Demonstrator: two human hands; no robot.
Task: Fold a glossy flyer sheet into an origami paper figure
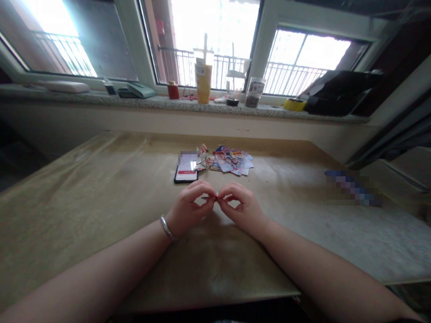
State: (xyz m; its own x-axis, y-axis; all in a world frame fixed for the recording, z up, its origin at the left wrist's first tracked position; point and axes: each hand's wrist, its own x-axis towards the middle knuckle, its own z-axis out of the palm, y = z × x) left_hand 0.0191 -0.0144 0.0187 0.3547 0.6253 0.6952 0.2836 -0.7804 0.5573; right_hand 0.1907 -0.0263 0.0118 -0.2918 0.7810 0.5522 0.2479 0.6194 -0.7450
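Above the middle of the table, my left hand (190, 204) and my right hand (245, 207) meet fingertip to fingertip. Each has thumb and forefinger pinched on a small, thin piece of paper (216, 198), seen nearly edge-on with a bit of red; the fingers cover most of it. A bracelet (167, 228) circles my left wrist. Just beyond my hands lie a phone (186, 176) with its screen lit, several small folded paper pieces (204, 158), and a loose pile of colourful printed paper sheets (233, 161).
A brown-covered table (134, 197) spreads under my arms. Toward its right side lies a long blue blurred item (352, 188). On the windowsill (148, 102) behind stand a tall yellow drink cup (204, 83), a red jar (173, 91), yellow tape (294, 104) and a black bag (340, 92).
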